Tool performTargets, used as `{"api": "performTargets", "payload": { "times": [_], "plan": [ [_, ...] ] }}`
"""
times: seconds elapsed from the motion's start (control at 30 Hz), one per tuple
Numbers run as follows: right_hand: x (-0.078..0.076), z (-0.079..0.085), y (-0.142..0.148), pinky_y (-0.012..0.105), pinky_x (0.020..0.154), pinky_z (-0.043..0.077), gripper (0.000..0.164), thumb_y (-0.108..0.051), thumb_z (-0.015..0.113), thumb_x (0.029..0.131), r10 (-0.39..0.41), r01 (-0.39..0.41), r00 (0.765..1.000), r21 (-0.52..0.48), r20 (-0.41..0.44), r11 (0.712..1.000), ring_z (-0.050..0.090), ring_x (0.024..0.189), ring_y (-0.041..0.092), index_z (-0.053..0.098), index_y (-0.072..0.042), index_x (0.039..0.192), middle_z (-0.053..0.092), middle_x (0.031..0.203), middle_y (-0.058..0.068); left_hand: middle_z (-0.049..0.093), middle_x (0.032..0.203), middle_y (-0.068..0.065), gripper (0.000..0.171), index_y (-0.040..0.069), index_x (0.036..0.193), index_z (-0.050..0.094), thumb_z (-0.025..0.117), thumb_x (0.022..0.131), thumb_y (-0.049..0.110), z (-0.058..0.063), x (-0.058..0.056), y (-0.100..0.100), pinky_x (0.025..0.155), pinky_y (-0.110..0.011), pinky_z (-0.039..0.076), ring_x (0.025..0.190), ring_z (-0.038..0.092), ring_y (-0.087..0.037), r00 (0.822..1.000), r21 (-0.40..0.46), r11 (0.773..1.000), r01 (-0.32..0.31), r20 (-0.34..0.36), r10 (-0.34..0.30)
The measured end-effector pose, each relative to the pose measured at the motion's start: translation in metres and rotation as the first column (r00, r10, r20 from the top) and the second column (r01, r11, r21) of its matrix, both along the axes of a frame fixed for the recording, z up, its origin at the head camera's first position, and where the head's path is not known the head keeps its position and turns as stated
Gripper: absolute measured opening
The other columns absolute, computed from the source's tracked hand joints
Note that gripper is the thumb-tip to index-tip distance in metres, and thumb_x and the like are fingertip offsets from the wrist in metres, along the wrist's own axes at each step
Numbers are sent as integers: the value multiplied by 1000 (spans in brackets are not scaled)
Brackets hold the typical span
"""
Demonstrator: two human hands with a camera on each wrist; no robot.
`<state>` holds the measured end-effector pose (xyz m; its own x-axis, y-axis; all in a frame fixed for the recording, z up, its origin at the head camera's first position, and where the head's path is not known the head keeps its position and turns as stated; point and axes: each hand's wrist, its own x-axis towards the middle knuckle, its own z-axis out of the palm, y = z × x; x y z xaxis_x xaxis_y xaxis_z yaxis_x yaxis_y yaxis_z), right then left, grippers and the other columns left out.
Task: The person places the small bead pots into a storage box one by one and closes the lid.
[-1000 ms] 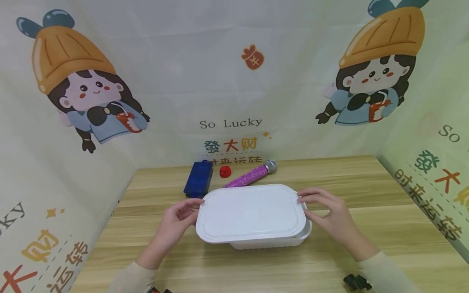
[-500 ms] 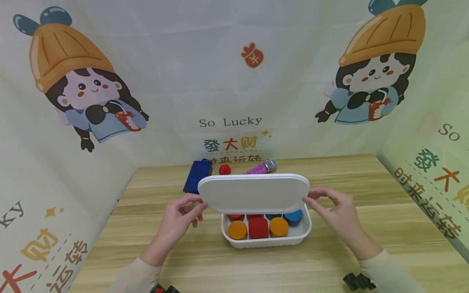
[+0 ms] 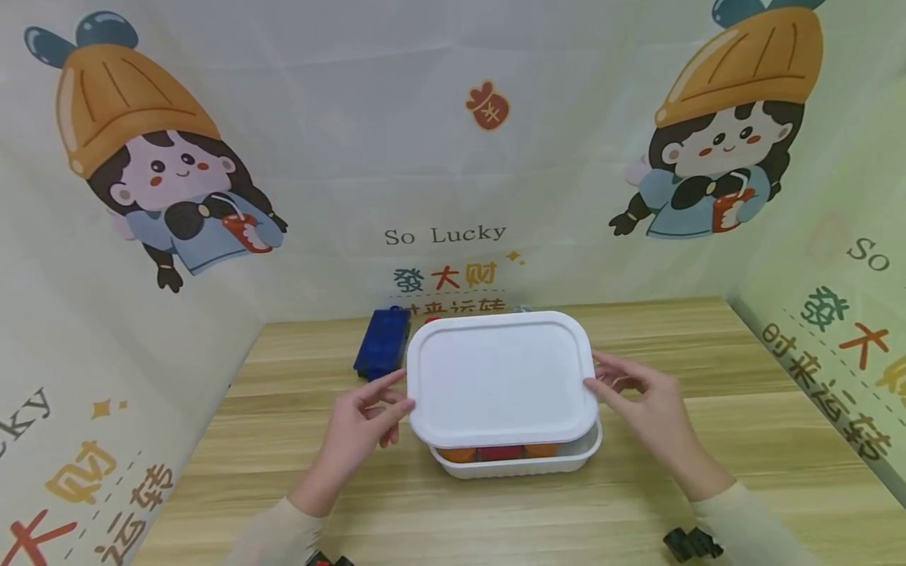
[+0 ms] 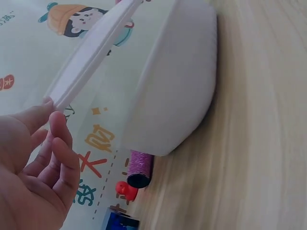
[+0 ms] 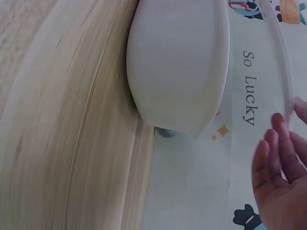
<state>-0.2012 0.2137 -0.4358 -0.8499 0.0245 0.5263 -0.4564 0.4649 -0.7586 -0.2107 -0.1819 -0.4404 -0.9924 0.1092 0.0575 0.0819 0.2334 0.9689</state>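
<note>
A white rectangular lid (image 3: 502, 377) with rounded corners is held tilted above a white plastic box (image 3: 520, 470). My left hand (image 3: 361, 424) pinches the lid's left edge between thumb and fingers. At the opposite edge, my right hand (image 3: 644, 405) grips it the same way. Orange pieces (image 3: 458, 455) and a red piece (image 3: 500, 453) show in the box under the lid's near edge; the rest of the contents is hidden. Both wrist views show a gap between lid and box, and the box (image 4: 184, 72) standing on the table.
Behind the box lie a blue object (image 3: 382, 342), a small red duck (image 4: 125, 190) and a purple glitter microphone (image 4: 140, 167). The lid covers most of the microphone in the head view. A printed cloth (image 3: 446, 181) hangs behind the wooden table (image 3: 297, 393).
The lid swung upright, briefly uncovering orange, red and blue pieces in the box. Now a face with a raised rim shows, and the lid hides most of them again. Both hands kept hold.
</note>
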Motion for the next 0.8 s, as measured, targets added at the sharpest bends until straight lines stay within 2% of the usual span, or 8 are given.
{"api": "performTargets", "payload": {
  "times": [0.13, 0.23, 0.5, 0.67, 0.8],
  "plan": [
    [-4, -5, 4, 19, 72, 59, 39, -16, 83, 89, 10, -22, 990, 89, 137, 996, 65, 83, -1, 74, -7, 126, 77, 93, 5, 73, 93, -9, 46, 15, 136, 69, 79, 92, 20, -7, 1, 5, 48, -22, 48, 52, 58, -16, 999, -43, 999, -19, 47, 21],
    [-6, -9, 6, 21, 72, 60, 38, -19, 82, 90, 10, -39, 983, 152, 186, 988, 66, 85, 1, 75, -5, 125, 78, 98, 7, 72, 90, -8, 44, 11, 134, 70, 79, 92, 16, -11, 2, 9, 48, -22, 46, 51, 57, -15, 998, -61, 998, -23, 56, 26],
    [-6, -17, 12, 22, 72, 59, 34, -22, 83, 89, 3, -64, 968, 233, 253, 970, 71, 91, 18, 78, -7, 119, 76, 115, 12, 69, 88, -9, 41, 0, 132, 69, 76, 94, 13, -20, 2, 14, 48, -20, 41, 54, 53, -10, 998, -133, 990, 45, 40, -40],
    [-4, -20, 15, 22, 71, 59, 33, -25, 83, 90, 1, -67, 959, 223, 283, 972, 71, 90, 14, 79, -10, 119, 78, 115, 11, 71, 98, -11, 38, 1, 129, 71, 76, 95, 15, -24, 3, 15, 49, -19, 42, 61, 56, -12, 998, -170, 984, 52, 41, -46],
    [-5, -23, 18, 22, 70, 59, 33, -26, 84, 89, 2, -67, 957, 216, 289, 974, 69, 87, 9, 79, -11, 118, 78, 115, 9, 73, 104, -11, 37, 3, 130, 71, 75, 95, 13, -28, 1, 16, 51, -19, 46, 65, 62, -18, 997, -167, 985, 42, 66, -31]
  ]
}}
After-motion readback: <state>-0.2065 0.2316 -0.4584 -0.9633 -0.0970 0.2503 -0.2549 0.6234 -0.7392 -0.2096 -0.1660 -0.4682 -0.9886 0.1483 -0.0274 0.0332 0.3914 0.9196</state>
